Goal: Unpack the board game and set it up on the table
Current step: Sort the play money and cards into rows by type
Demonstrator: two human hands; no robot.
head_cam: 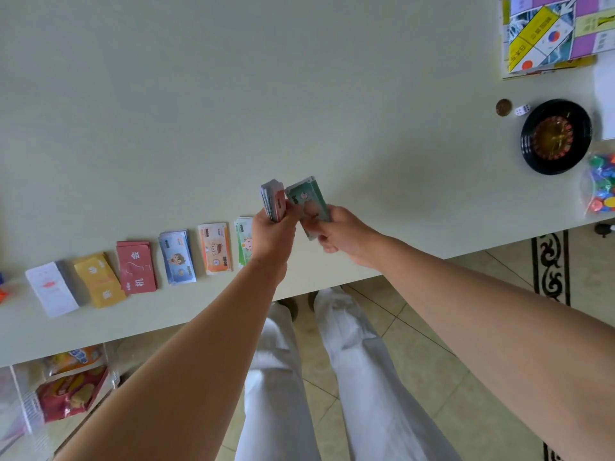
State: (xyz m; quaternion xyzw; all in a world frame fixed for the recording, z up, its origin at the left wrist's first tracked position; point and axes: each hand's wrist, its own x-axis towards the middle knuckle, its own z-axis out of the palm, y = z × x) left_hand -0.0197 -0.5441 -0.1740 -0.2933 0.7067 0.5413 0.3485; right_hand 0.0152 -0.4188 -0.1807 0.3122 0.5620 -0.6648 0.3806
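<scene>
Sorting the play money. My left hand point(273, 236) is gripping a pink-edged wad point(273, 201), fingers curled round its lower end. My right hand point(342, 236) is pinching a green wad point(307, 201) just beside it. Both wads are standing up in the air above the near part of the desk point(299, 94); whether they are touching, I cannot tell.

Piles are lying in a row along the near edge, running leftward from my hands:
- pale green notes point(244, 242), partly hidden behind my left wrist
- orange notes point(215, 247)
- blue notes point(177, 256)
- red cards point(136, 267)
- yellow cards point(100, 279)
- white cards point(51, 289)

On the far right, the board point(545, 31) is lying face up at the desk's corner, only partly in view. Nearer me a wheel point(555, 136) is sitting with a die point(521, 109) and a brown coin point(503, 107) just beside it. A bag of pieces point(600, 184) is lying at the right edge, seemingly unopened.

Judgement: I am well past halfway. Left to do are laying down these two wads, emptying the bag, and placing pieces on the board.
</scene>
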